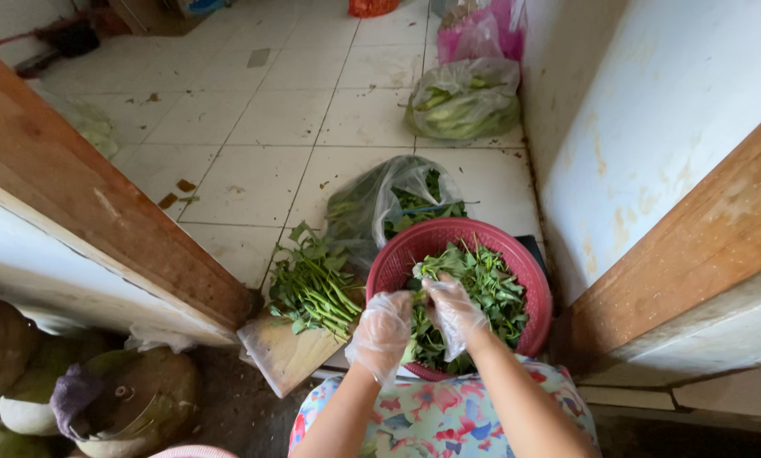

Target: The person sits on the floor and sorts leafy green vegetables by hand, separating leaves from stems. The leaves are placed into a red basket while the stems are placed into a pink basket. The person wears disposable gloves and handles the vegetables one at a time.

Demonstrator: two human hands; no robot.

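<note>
A red plastic basket (397,254) full of green leafy stems (490,284) sits on the floor in front of my knees. Both hands wear thin clear plastic gloves. My right hand (452,309) is down in the basket, fingers closed around a bunch of the greens. Beside it at the basket's near-left rim, my left hand (382,332) curls in a loose fist against the same greens; whether it holds any is unclear. A pile of cut green stems (311,288) lies on a wooden board (287,356) left of the basket.
A clear bag of greens (389,203) lies behind the basket, another bag of greens (465,102) and a pink bag (482,34) farther back by the white wall (652,110). Wooden door frames stand left (83,195) and right (702,246). Large green fruits (100,399) sit bottom left.
</note>
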